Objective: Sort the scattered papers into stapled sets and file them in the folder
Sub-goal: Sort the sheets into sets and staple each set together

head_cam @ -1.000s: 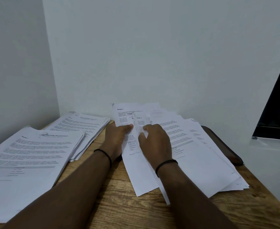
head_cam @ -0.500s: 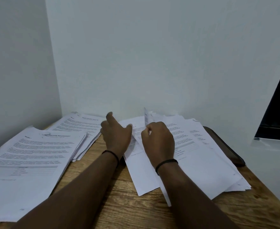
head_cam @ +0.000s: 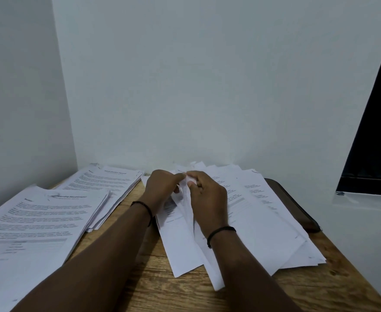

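Note:
A loose heap of printed white papers (head_cam: 259,221) covers the right half of the wooden table (head_cam: 167,287). Both my hands meet at the heap's far left part. My left hand (head_cam: 162,190) and my right hand (head_cam: 207,197) pinch the top edges of a few raised sheets (head_cam: 186,212) that stand on edge between them. A dark brown folder (head_cam: 297,206) lies under the heap, its right side showing. Two sorted piles lie on the left: a near pile (head_cam: 34,224) and a far pile (head_cam: 108,183).
White walls close the table at the back and left. A dark panel (head_cam: 374,136) stands at the right beyond a white ledge (head_cam: 365,212). Bare wood shows between the piles and near the front edge.
My left hand has come back from the left to the raised sheets and now pinches them beside my right hand. The sheets stand more upright than before.

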